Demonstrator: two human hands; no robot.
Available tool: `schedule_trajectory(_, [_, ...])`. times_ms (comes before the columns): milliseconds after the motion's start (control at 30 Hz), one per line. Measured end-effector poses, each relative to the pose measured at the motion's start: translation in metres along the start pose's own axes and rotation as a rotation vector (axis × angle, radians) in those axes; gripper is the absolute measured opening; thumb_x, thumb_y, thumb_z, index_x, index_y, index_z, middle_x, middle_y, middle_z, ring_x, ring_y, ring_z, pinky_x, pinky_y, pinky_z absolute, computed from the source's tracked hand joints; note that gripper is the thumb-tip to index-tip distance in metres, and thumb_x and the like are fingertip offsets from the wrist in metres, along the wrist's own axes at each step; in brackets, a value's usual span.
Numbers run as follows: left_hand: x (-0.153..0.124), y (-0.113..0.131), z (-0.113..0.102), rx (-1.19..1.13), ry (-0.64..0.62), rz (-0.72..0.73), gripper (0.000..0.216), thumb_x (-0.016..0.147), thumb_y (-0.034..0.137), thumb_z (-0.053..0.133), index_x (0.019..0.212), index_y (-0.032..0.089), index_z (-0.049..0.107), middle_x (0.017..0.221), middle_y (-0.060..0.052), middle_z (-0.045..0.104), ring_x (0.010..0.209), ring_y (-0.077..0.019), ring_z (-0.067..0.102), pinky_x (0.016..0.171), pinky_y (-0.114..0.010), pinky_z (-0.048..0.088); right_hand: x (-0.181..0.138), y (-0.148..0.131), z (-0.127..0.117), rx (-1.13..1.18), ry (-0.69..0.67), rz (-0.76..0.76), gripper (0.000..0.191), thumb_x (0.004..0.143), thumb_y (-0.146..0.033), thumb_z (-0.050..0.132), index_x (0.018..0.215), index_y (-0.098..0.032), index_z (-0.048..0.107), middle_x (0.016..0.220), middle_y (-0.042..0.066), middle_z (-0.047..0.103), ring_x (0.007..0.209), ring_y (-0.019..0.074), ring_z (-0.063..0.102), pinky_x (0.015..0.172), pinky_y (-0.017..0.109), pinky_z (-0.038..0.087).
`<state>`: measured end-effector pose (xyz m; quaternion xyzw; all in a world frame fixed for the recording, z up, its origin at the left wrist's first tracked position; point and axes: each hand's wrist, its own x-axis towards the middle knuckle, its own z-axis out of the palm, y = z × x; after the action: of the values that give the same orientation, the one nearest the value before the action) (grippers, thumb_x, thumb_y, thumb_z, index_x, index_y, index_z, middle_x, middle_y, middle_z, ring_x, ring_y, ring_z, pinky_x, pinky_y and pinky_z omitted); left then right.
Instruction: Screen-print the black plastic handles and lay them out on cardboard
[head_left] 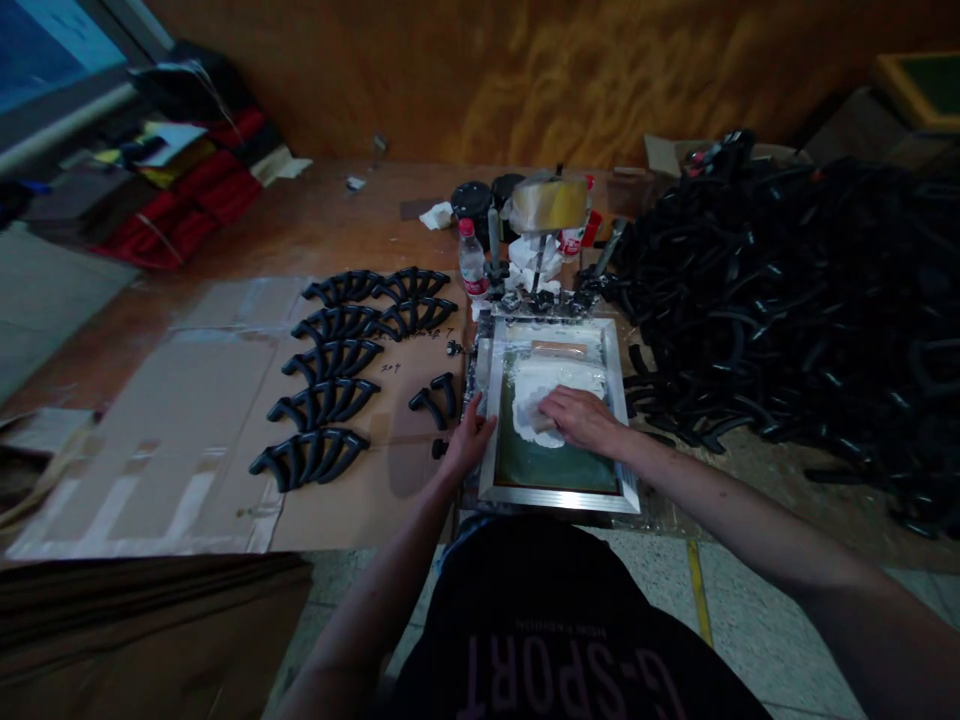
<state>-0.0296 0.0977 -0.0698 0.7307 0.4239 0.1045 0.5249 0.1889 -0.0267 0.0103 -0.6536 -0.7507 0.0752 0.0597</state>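
A metal-edged printing screen point(559, 499) lies in front of me, its green mesh partly covered with white paste point(551, 380). My right hand point(579, 415) is closed over the paste, around a pale flat piece point(541, 420) whose kind I cannot make out. At the screen's left rail is my left hand point(471, 438), thumb on the rail and forefinger along it; its other fingers are hidden. A wooden-looking strip point(559, 349) lies across the screen's far end. Left of the screen, two black curved tubular parts point(435, 400) lie on cardboard.
Rows of similar black parts point(319, 400) lie on the cardboard point(202, 400). A big heap of black parts point(795, 300) fills the right side. Behind the screen stand a bottle point(472, 262), clamps and a yellow wrapped block point(551, 205). Red bundles point(202, 195) are at the back left.
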Motion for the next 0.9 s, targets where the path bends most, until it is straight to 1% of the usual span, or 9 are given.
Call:
schedule_trajectory(100, [0.000, 0.000, 0.001, -0.017, 0.004, -0.007, 0.066, 0.091, 0.042, 0.050, 0.150, 0.018, 0.035, 0.072, 0.003, 0.053, 0.064, -0.0138, 0.051, 0.062, -0.025, 0.038, -0.013, 0.002, -0.008, 0.095, -0.047, -0.164, 0.018, 0.078, -0.008, 0.055, 0.088, -0.019, 0.065, 0.086, 0.005, 0.066, 0.085, 0.0194, 0.055, 0.075, 0.028, 0.040])
schedule_trajectory(200, [0.000, 0.002, 0.001, -0.051, 0.001, -0.021, 0.066, 0.090, 0.042, 0.051, 0.149, 0.017, 0.037, 0.067, 0.005, 0.047, 0.058, -0.0118, 0.044, 0.058, -0.024, 0.034, -0.007, 0.003, -0.010, 0.118, 0.028, -0.085, 0.016, 0.079, -0.009, 0.055, 0.085, -0.020, 0.065, 0.084, 0.004, 0.066, 0.085, 0.0192, 0.056, 0.073, 0.028, 0.039])
schedule_trajectory(267, [0.000, 0.003, 0.001, -0.080, -0.001, -0.020, 0.067, 0.089, 0.041, 0.052, 0.149, 0.017, 0.037, 0.065, 0.006, 0.045, 0.056, -0.0109, 0.041, 0.057, -0.023, 0.033, -0.007, -0.001, -0.002, 0.066, 0.113, -0.050, 0.018, 0.081, -0.009, 0.053, 0.090, -0.018, 0.066, 0.088, 0.007, 0.067, 0.086, 0.0205, 0.056, 0.074, 0.030, 0.039])
schedule_trajectory(433, [-0.001, 0.005, 0.000, -0.093, 0.008, -0.016, 0.065, 0.088, 0.040, 0.055, 0.148, 0.017, 0.040, 0.067, 0.005, 0.051, 0.056, -0.0099, 0.043, 0.056, -0.022, 0.035, -0.019, -0.007, 0.016, 0.073, 0.140, -0.158, 0.020, 0.082, -0.011, 0.057, 0.097, -0.018, 0.068, 0.089, 0.007, 0.069, 0.086, 0.0207, 0.059, 0.075, 0.030, 0.042])
schedule_trajectory(500, [-0.003, 0.010, -0.004, -0.099, -0.003, -0.026, 0.066, 0.087, 0.041, 0.056, 0.148, 0.018, 0.041, 0.068, 0.004, 0.053, 0.056, -0.0101, 0.045, 0.055, -0.022, 0.035, -0.006, -0.004, 0.006, 0.111, 0.165, -0.075, 0.023, 0.086, -0.018, 0.059, 0.107, -0.020, 0.068, 0.096, 0.006, 0.070, 0.091, 0.0204, 0.061, 0.078, 0.029, 0.045])
schedule_trajectory(633, [-0.013, 0.040, -0.021, -0.218, -0.057, -0.029, 0.074, 0.086, 0.049, 0.058, 0.150, 0.019, 0.036, 0.069, 0.003, 0.056, 0.056, -0.0117, 0.048, 0.050, -0.022, 0.036, 0.039, 0.018, -0.038, 0.106, 0.269, 0.255, 0.049, 0.089, -0.033, 0.064, 0.137, -0.028, 0.056, 0.114, 0.005, 0.069, 0.100, 0.0218, 0.063, 0.082, 0.031, 0.047])
schedule_trajectory(700, [-0.020, 0.064, -0.032, -0.266, -0.012, -0.001, 0.066, 0.087, 0.056, 0.055, 0.141, 0.019, 0.049, 0.070, 0.001, 0.056, 0.058, -0.0128, 0.050, 0.051, -0.023, 0.039, 0.045, 0.045, -0.062, 0.087, 0.319, 0.371, 0.051, 0.090, -0.038, 0.063, 0.140, -0.029, 0.054, 0.113, 0.006, 0.068, 0.096, 0.0221, 0.064, 0.080, 0.031, 0.048])
schedule_trajectory(800, [-0.023, 0.104, -0.048, -0.282, 0.091, 0.065, 0.059, 0.091, 0.065, 0.040, 0.113, 0.018, 0.068, 0.068, -0.001, 0.055, 0.062, -0.0141, 0.053, 0.055, -0.025, 0.043, 0.019, 0.101, -0.077, 0.116, 0.504, 0.527, 0.039, 0.098, -0.036, 0.048, 0.130, -0.018, 0.061, 0.107, 0.010, 0.068, 0.089, 0.0198, 0.062, 0.079, 0.031, 0.046])
schedule_trajectory(900, [-0.012, 0.140, -0.058, -0.386, 0.138, 0.229, 0.059, 0.095, 0.062, 0.031, 0.109, 0.018, 0.067, 0.080, -0.003, 0.061, 0.073, -0.0153, 0.059, 0.064, -0.026, 0.050, -0.023, 0.139, -0.057, 0.143, 0.604, 0.671, 0.046, 0.103, -0.035, 0.030, 0.113, -0.007, 0.065, 0.094, 0.015, 0.068, 0.078, 0.0185, 0.060, 0.072, 0.032, 0.045])
